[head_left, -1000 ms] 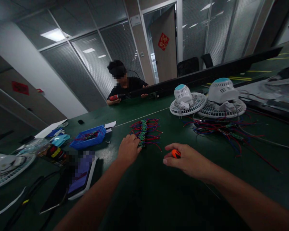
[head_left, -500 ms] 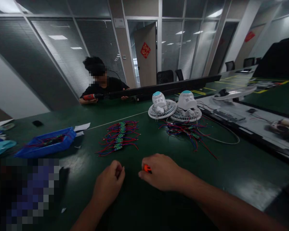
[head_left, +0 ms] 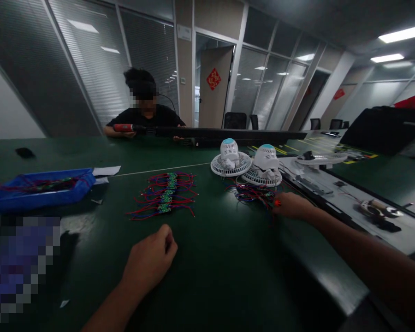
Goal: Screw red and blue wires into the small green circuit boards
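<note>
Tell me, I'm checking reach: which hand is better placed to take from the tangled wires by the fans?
Right, probably: the right hand lies at the tangled wires; the left hand rests closed, well short of them.

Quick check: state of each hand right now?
Left hand: curled shut on the table; contents cannot be told.
Right hand: closed on a small orange object, at the wire tangle.

fans point(head_left: 230, 159) point(head_left: 266, 165) 2 | blue tray point(head_left: 38, 193) 1 | wire bundles point(head_left: 166, 193) point(head_left: 251, 191) 2 | co-worker point(head_left: 155, 119) 1
</note>
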Motion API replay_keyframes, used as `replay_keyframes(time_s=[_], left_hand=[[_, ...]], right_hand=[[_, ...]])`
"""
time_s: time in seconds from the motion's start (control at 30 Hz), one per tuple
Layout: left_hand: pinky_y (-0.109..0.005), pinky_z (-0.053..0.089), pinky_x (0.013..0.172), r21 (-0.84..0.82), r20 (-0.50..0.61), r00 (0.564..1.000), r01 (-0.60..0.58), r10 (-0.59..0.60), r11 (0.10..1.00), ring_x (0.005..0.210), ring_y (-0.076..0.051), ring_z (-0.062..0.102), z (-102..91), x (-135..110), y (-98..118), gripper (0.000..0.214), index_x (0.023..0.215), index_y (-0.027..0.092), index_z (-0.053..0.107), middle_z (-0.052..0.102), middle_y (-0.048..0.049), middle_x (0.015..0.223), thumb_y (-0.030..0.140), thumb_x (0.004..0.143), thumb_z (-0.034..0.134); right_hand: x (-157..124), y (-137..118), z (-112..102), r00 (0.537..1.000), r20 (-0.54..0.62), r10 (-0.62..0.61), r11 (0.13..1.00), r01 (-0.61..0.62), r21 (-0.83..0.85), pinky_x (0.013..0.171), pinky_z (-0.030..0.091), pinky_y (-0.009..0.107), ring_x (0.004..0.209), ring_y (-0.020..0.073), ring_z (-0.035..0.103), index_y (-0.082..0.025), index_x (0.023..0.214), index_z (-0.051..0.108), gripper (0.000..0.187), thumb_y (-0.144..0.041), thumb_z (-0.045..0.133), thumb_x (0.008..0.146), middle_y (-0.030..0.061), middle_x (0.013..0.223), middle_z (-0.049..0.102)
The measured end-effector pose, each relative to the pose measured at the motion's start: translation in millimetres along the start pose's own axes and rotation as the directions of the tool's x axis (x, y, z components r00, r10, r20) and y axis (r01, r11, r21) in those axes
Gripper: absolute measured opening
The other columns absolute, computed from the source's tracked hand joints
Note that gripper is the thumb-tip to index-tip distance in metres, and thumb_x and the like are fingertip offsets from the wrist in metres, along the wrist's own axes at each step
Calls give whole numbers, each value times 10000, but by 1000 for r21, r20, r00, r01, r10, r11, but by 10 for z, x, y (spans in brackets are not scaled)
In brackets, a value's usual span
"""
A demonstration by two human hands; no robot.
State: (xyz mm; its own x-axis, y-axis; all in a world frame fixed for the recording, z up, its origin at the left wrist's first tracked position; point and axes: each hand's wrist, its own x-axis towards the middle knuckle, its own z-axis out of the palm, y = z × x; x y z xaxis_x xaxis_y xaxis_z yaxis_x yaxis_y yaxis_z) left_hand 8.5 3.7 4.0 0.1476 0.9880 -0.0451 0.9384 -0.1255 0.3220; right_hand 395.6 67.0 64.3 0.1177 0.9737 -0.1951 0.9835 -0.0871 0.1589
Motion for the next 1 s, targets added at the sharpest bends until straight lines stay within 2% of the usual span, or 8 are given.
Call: replay_keyframes(time_s=[0.17, 0.47, 0.53, 0.63, 0.73, 0.83, 0.93, 1.0], left_hand=[[-280, 323, 584, -11, -20, 999, -28, 28, 1000, 682, -170, 599, -6, -12, -16, 102, 800, 222, 449, 622, 2, 742, 287, 849, 389], [-277, 314, 566, -54, -49, 998, -46, 44, 997, 665, -169, 594, 13, -22, -49, 92, 808, 224, 463, 621, 5, 735, 287, 846, 409], [-276, 316, 566, -62, -57, 997, -50, 46, 997, 673, -169, 598, 14, -22, -54, 84, 809, 224, 469, 627, 5, 743, 281, 846, 419], [-275, 322, 565, -78, -73, 996, -57, 52, 995, 660, -167, 597, 21, -18, -63, 82, 805, 224, 475, 625, 9, 731, 276, 849, 431], [-274, 321, 558, -87, -102, 993, -69, 60, 994, 647, -167, 593, 39, -16, -71, 71, 795, 224, 484, 616, 12, 714, 262, 845, 453], [-274, 327, 557, -118, -146, 988, -75, 57, 990, 638, -163, 585, 65, -26, -72, 57, 792, 224, 490, 603, 17, 696, 248, 840, 473], [-274, 391, 604, -243, -244, 968, -121, 60, 963, 667, -154, 581, 58, -62, -59, 44, 831, 218, 499, 609, 5, 752, 262, 839, 496], [-300, 433, 691, -278, -391, 914, -230, 109, 933, 792, -176, 587, 5, -116, -39, 97, 892, 207, 518, 620, -36, 881, 279, 827, 525]], right_hand=[[34, 22, 72, 996, 68, 59, 998, -57, -31, 802, 520, 417, 972, 211, 616, -176, 1190, 564, 321, -314, 570, 900, 81, 1186, 596], [-160, 365, -418, 998, -43, 53, 993, -48, 109, 770, 528, 382, 912, 188, 627, -174, 1130, 594, 267, -317, 560, 907, 72, 1131, 620], [-193, 400, -544, 993, -115, 32, 985, -12, 171, 707, 529, 326, 807, 148, 629, -173, 1020, 627, 198, -321, 555, 910, 46, 1011, 652], [-226, 362, -742, 979, -200, -29, 978, 70, 197, 517, 458, 256, 499, 94, 513, -174, 614, 599, 259, -312, 655, 826, -26, 585, 581], [-268, 180, -911, 957, -252, -144, 965, 193, 180, 410, 323, 274, 352, 91, 371, -221, 348, 448, 448, -246, 752, 676, -30, 356, 397], [-340, -151, -974, 922, -248, -297, 920, 346, 183, 410, 293, 273, 350, 101, 401, -222, 370, 505, 370, -224, 692, 689, -9, 371, 457], [-439, -601, -882, 849, -159, -504, 826, 527, 201, 495, 394, 264, 477, 132, 547, -211, 585, 679, 214, -255, 596, 777, 12, 540, 622], [-517, -940, -736, 763, -86, -640, 735, 641, 222, 593, 456, 270, 613, 154, 624, -218, 781, 735, 163, -278, 584, 793, 21, 710, 703]])
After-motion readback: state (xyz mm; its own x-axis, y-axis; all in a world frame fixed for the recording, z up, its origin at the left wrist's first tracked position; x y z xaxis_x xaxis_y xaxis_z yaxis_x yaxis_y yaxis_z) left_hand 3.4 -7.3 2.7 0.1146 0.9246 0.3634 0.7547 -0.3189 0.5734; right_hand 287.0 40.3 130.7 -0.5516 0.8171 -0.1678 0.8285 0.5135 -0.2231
